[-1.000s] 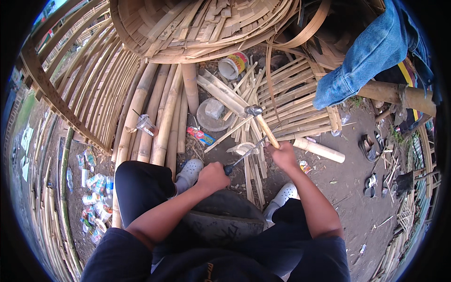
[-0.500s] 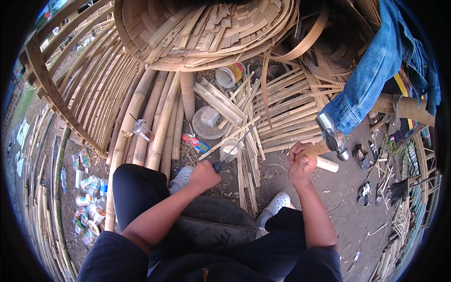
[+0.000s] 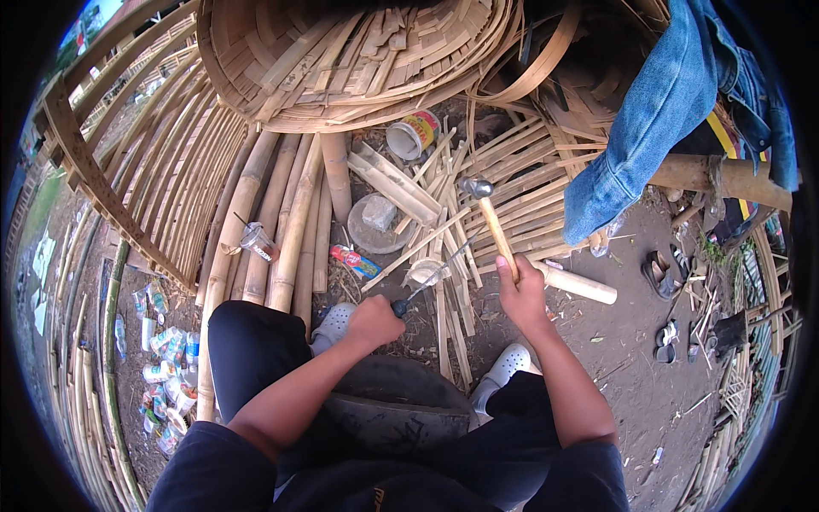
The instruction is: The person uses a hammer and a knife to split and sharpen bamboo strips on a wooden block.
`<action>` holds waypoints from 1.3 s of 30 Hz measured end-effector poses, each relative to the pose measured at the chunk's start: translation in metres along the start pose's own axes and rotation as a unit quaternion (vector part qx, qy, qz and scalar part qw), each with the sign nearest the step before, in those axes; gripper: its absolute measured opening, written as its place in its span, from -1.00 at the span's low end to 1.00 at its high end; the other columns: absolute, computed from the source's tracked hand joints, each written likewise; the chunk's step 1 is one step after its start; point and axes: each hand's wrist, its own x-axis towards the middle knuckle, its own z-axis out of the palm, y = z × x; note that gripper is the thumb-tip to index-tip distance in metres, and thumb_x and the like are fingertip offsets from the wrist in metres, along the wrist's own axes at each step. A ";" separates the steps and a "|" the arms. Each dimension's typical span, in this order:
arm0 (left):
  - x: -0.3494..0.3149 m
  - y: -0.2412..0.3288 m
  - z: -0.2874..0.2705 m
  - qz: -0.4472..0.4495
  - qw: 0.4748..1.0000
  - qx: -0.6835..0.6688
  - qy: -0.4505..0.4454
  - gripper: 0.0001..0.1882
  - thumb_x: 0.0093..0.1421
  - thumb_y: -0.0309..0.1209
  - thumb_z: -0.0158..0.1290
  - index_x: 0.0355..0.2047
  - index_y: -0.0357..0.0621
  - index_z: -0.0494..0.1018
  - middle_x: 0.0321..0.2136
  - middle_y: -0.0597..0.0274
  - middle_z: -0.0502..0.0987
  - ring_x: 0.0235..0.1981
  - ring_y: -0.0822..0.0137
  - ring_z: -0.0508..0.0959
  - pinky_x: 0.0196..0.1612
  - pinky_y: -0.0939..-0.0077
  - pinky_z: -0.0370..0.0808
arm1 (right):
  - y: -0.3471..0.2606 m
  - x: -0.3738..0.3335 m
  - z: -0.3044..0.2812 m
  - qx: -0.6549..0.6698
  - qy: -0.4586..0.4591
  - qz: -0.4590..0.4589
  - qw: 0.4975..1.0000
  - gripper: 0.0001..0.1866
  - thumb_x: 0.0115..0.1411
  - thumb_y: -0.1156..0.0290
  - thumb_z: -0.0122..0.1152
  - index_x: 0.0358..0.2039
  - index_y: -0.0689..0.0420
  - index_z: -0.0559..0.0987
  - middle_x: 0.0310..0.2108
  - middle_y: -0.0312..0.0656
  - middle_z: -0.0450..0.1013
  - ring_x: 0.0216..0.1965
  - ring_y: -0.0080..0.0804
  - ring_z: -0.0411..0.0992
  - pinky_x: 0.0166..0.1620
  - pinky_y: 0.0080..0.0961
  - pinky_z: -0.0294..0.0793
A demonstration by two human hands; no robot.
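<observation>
L hand (image 3: 375,322) clamped on dark handle (image 3: 398,307) of slim metal tool (image 3: 433,279) slanting over bamboo-strip pile (image 3: 442,328), R hand (image 3: 522,294) apart, gripping ball-peen hammer (image 3: 496,227) at pile's R side; prob. best to hold tool steady, L hand well clear of hammer head (image 3: 477,188)

Bamboo poles (image 3: 297,222), slats (image 3: 444,333) and a hammer (image 3: 491,215) show an outdoor workshop.

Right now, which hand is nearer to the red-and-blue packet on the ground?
The left. The left hand, gripping a dark tool handle, is just below the packet in the view, slightly right; the right hand, holding the hammer, is farther off to its right.
</observation>
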 end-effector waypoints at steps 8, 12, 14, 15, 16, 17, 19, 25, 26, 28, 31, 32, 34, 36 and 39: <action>0.019 -0.010 -0.003 -0.007 0.998 -0.037 0.046 -0.68 -0.10 -0.39 0.04 -0.41 -0.46 0.53 -0.38 -0.36 0.55 -0.23 -0.17 0.58 -0.09 0.11 0.51 | -0.009 -0.001 -0.021 0.162 0.174 -0.200 0.950 -0.46 0.33 -0.07 -0.09 -0.45 0.24 0.34 -0.69 -0.38 0.18 -0.68 -0.68 0.09 -0.61 -0.68 0.01; 0.023 -0.014 -0.004 -0.010 0.998 -0.046 0.049 -0.67 -0.10 -0.39 0.04 -0.41 -0.48 0.52 -0.37 -0.39 0.54 -0.22 -0.20 0.58 -0.10 0.10 0.51 | -0.021 -0.004 -0.025 0.215 0.173 -0.232 0.933 -0.45 0.32 -0.08 -0.07 -0.40 0.27 0.34 -0.67 -0.33 0.19 -0.67 -0.66 0.10 -0.61 -0.67 0.03; 0.023 -0.015 -0.002 -0.014 0.998 -0.044 0.048 -0.68 -0.09 -0.39 0.04 -0.41 -0.48 0.52 -0.36 -0.39 0.54 -0.22 -0.21 0.57 -0.10 0.09 0.51 | -0.026 -0.005 -0.023 0.211 0.178 -0.246 0.929 -0.45 0.32 -0.08 -0.07 -0.39 0.27 0.33 -0.66 -0.31 0.20 -0.66 -0.65 0.10 -0.61 -0.67 0.03; 0.022 -0.014 -0.002 -0.016 0.998 -0.045 0.047 -0.68 -0.09 -0.39 0.04 -0.41 -0.48 0.52 -0.36 -0.39 0.54 -0.22 -0.21 0.57 -0.10 0.09 0.51 | -0.026 -0.006 -0.022 0.208 0.182 -0.252 0.927 -0.45 0.32 -0.08 -0.07 -0.38 0.28 0.33 -0.66 -0.30 0.21 -0.66 -0.64 0.11 -0.60 -0.67 0.03; 0.020 -0.013 -0.003 -0.019 0.998 -0.045 0.047 -0.68 -0.09 -0.39 0.04 -0.41 -0.47 0.52 -0.36 -0.39 0.54 -0.22 -0.21 0.57 -0.09 0.09 0.51 | -0.026 -0.006 -0.021 0.208 0.176 -0.255 0.928 -0.45 0.32 -0.07 -0.07 -0.38 0.27 0.32 -0.65 -0.29 0.21 -0.65 -0.63 0.11 -0.60 -0.66 0.04; 0.019 -0.014 -0.002 -0.020 0.998 -0.039 0.045 -0.68 -0.09 -0.39 0.04 -0.41 -0.47 0.52 -0.36 -0.39 0.54 -0.21 -0.20 0.57 -0.09 0.09 0.51 | -0.022 -0.005 -0.016 0.221 0.167 -0.252 0.927 -0.45 0.32 -0.08 -0.07 -0.39 0.27 0.32 -0.65 -0.30 0.20 -0.66 -0.64 0.11 -0.60 -0.66 0.04; 0.022 -0.023 -0.001 -0.018 0.998 -0.047 0.038 -0.67 -0.08 -0.38 0.05 -0.40 -0.47 0.52 -0.36 -0.38 0.54 -0.21 -0.20 0.57 -0.09 0.09 0.51 | -0.012 -0.001 0.008 0.230 0.138 -0.254 0.929 -0.46 0.32 -0.08 -0.07 -0.39 0.25 0.31 -0.67 -0.33 0.18 -0.66 -0.64 0.11 -0.61 -0.66 0.03; 0.022 -0.019 0.001 -0.029 0.998 -0.040 0.050 -0.65 -0.06 -0.36 0.05 -0.36 -0.46 0.51 -0.32 -0.34 0.55 -0.18 -0.18 0.56 -0.06 0.11 0.50 | 0.053 -0.010 0.055 -0.053 -0.055 0.007 0.997 -0.54 0.30 0.14 0.05 -0.55 0.32 0.47 -0.67 0.19 0.37 -0.60 0.17 0.36 -0.49 -0.18 0.35; 0.018 -0.013 -0.007 -0.038 0.998 -0.040 0.041 -0.64 -0.05 -0.35 0.06 -0.33 -0.46 0.51 -0.32 -0.33 0.55 -0.17 -0.17 0.56 -0.05 0.11 0.49 | 0.042 -0.008 0.051 -0.046 -0.042 0.025 0.998 -0.54 0.29 0.15 0.06 -0.54 0.33 0.48 -0.66 0.24 0.36 -0.57 0.24 0.36 -0.48 -0.14 0.35; 0.019 -0.012 -0.005 -0.029 0.997 -0.041 0.053 -0.64 -0.05 -0.35 0.06 -0.34 -0.46 0.51 -0.32 -0.34 0.55 -0.18 -0.18 0.56 -0.05 0.11 0.49 | 0.034 -0.005 0.047 -0.016 -0.033 0.051 0.998 -0.53 0.29 0.12 0.05 -0.53 0.32 0.50 -0.67 0.22 0.36 -0.59 0.21 0.37 -0.48 -0.15 0.35; 0.024 -0.016 -0.004 -0.028 0.998 -0.039 0.047 -0.65 -0.06 -0.36 0.06 -0.37 -0.47 0.50 -0.34 -0.37 0.54 -0.19 -0.19 0.56 -0.07 0.10 0.49 | 0.021 0.004 0.032 -0.003 -0.047 0.077 0.996 -0.53 0.29 0.11 0.05 -0.50 0.32 0.51 -0.66 0.17 0.38 -0.61 0.14 0.37 -0.48 -0.19 0.36; 0.024 -0.017 -0.005 -0.029 0.998 -0.037 0.045 -0.65 -0.07 -0.36 0.05 -0.37 -0.47 0.50 -0.34 -0.38 0.54 -0.19 -0.20 0.56 -0.07 0.09 0.49 | 0.018 0.005 0.028 -0.001 -0.050 0.077 0.996 -0.53 0.29 0.11 0.05 -0.49 0.32 0.51 -0.66 0.16 0.38 -0.62 0.13 0.37 -0.48 -0.19 0.36; 0.025 -0.017 -0.008 -0.030 0.998 -0.042 0.042 -0.65 -0.07 -0.37 0.05 -0.38 -0.48 0.49 -0.35 -0.39 0.53 -0.19 -0.20 0.56 -0.08 0.09 0.49 | 0.013 0.008 0.022 -0.003 -0.063 0.075 0.995 -0.53 0.29 0.09 0.05 -0.47 0.32 0.50 -0.65 0.14 0.39 -0.61 0.10 0.39 -0.46 -0.18 0.36; 0.026 -0.017 -0.012 -0.030 0.997 -0.051 0.044 -0.65 -0.07 -0.37 0.05 -0.38 -0.50 0.49 -0.35 -0.39 0.53 -0.19 -0.20 0.56 -0.08 0.09 0.49 | 0.013 0.010 0.023 -0.017 -0.081 0.081 0.993 -0.52 0.29 0.07 0.05 -0.46 0.32 0.50 -0.65 0.15 0.40 -0.58 0.12 0.40 -0.44 -0.15 0.37; 0.026 -0.016 -0.013 -0.036 0.997 -0.052 0.048 -0.65 -0.07 -0.37 0.04 -0.39 -0.50 0.49 -0.35 -0.39 0.53 -0.19 -0.19 0.56 -0.08 0.09 0.49 | 0.015 0.011 0.027 -0.056 -0.119 0.092 0.987 -0.50 0.29 0.04 0.05 -0.45 0.31 0.51 -0.63 0.16 0.41 -0.54 0.14 0.42 -0.40 -0.12 0.39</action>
